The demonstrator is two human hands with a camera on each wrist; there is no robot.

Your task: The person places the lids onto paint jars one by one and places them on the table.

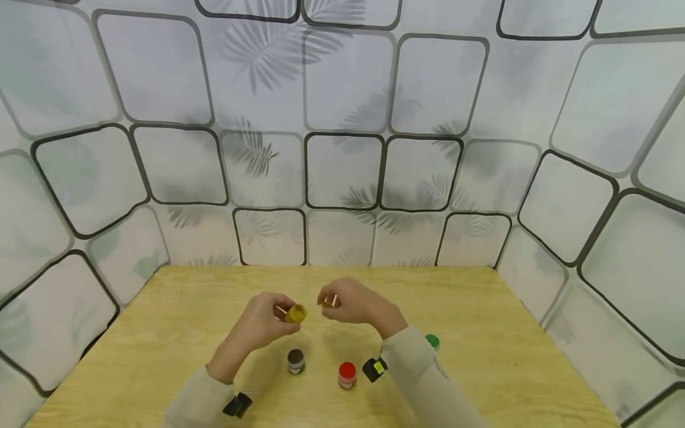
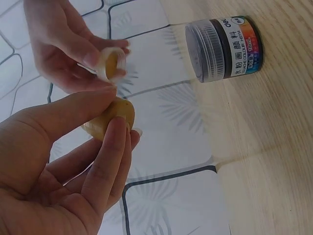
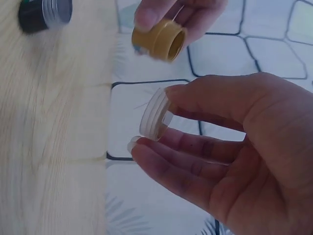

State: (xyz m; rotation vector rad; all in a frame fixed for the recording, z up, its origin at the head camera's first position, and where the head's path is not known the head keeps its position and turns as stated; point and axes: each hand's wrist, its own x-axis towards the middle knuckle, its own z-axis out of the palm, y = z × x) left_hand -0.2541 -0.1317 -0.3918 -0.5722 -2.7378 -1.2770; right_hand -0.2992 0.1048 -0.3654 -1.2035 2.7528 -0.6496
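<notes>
My left hand (image 1: 262, 324) pinches a small yellow paint jar (image 1: 296, 313) between thumb and fingers, above the table. The jar is uncapped and tilted, its open mouth towards my right hand (image 1: 350, 302). Between that hand's thumb and fingertips is a clear screw lid (image 3: 155, 115), held on edge and apart from the jar. Yellow shows inside the lid (image 2: 111, 63) in the left wrist view. Below the hands stand a dark-lidded paint jar (image 1: 295, 361) and a red paint jar (image 1: 346, 375).
A green-topped jar (image 1: 433, 342) stands beside my right sleeve, which partly hides it. The light wooden table (image 1: 214, 297) ends at a patterned curtain (image 1: 342, 178) at the back and sides. Both wrists wear small black devices.
</notes>
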